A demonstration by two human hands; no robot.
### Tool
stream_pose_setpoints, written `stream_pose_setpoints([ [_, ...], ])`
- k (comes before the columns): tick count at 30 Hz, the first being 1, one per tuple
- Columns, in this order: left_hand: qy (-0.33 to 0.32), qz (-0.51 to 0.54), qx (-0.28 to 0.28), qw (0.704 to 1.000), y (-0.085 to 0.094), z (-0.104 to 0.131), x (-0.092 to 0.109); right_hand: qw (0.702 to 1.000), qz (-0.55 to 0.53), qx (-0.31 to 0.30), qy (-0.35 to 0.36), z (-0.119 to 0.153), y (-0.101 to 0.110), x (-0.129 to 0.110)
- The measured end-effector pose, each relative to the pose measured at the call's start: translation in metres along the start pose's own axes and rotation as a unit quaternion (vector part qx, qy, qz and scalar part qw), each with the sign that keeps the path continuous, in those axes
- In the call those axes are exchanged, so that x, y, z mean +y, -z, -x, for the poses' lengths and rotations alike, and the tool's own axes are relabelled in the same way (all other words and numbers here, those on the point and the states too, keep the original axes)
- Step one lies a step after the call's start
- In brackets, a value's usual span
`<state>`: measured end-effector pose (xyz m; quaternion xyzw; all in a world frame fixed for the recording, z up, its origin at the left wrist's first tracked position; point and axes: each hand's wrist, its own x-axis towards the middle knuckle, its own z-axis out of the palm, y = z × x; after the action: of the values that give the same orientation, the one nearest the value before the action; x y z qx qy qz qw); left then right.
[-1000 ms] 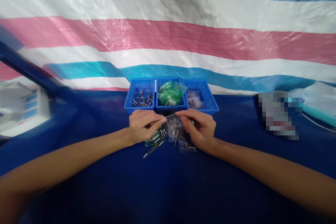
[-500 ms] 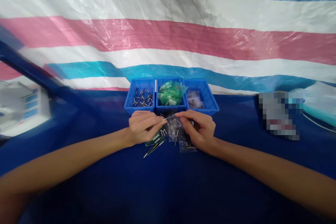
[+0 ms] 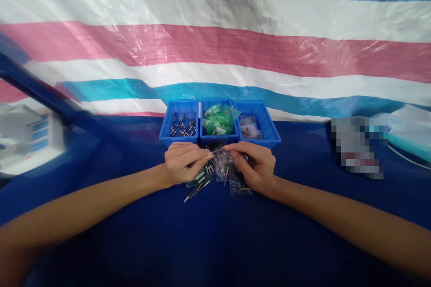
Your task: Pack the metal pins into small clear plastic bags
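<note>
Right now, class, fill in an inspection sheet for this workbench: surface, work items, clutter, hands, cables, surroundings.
Surface: blue table, cloth-like.
Work items: thin metal pin pinched between both hands; loose pins and clear bags beneath them.
Clutter: three blue bins holding metal parts, green bags, clear packets.
Hands: left hand grip on pin's left end; right hand on its right end.
Cables: white cable, far right.
Surroundings: striped tarp behind; white boxes left.
</note>
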<state>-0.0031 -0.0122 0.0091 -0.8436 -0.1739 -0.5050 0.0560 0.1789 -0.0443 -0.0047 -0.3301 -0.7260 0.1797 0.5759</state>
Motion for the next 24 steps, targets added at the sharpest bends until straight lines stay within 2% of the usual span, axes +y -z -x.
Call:
stream_pose_setpoints([
  [4, 0.001, 0.0, 0.004, 1.0, -0.0004, 0.0001, -0.0003, 1.0, 0.005, 0.005, 0.005, -0.0008, 0.0002, -0.0004],
  [10, -0.009, 0.012, 0.006, 1.0, -0.0015, -0.0001, -0.0001, 0.997, 0.0, -0.056, 0.057, -0.0002, 0.0, -0.0015],
  [16, 0.001, 0.005, 0.01, 1.0, -0.0011, -0.0009, 0.0005, 0.999, 0.006, 0.013, -0.047, 0.0009, 0.0011, 0.0014],
  [24, 0.005, -0.002, -0.002, 1.0, -0.0009, -0.0012, 0.0008, 1.0, -0.003, 0.013, -0.02, -0.0003, 0.0005, -0.0009],
])
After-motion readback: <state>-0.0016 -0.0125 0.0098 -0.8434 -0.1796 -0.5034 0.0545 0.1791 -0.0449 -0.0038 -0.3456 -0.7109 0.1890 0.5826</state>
